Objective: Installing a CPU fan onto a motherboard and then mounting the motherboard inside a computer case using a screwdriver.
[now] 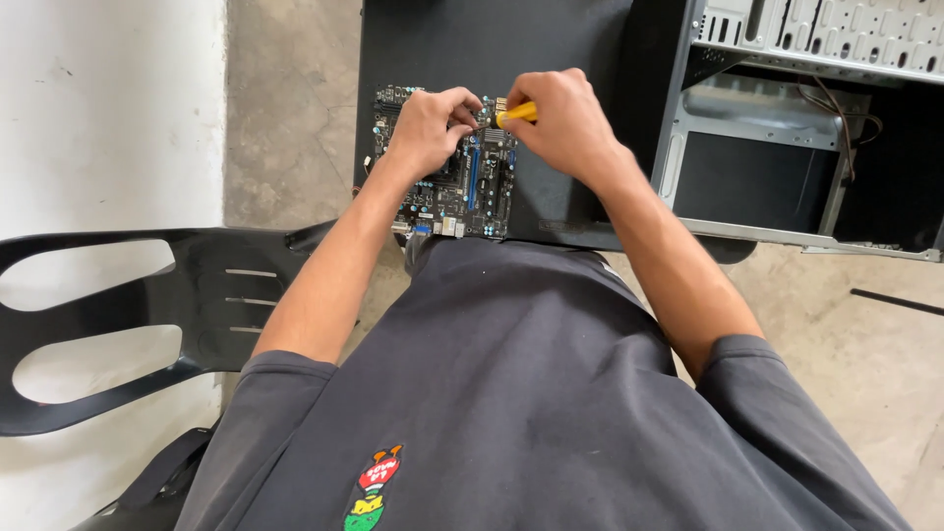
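- While the motherboard (447,172) lies at the black panel's (551,59) near edge, the left hand (431,123) presses curled fingers onto it.
- Right hand (562,120): closed around a yellow-handled tool (518,113).
- Bare panel extends beyond and rightward.
- Open computer case (777,147), right: loose wires inside.

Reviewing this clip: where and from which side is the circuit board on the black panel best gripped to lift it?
Probably the circuit board by its long left edge, from the left. It lies flat on the black panel; that edge is bare, while the left hand and right hand with the yellow-handled tool cover its far end.
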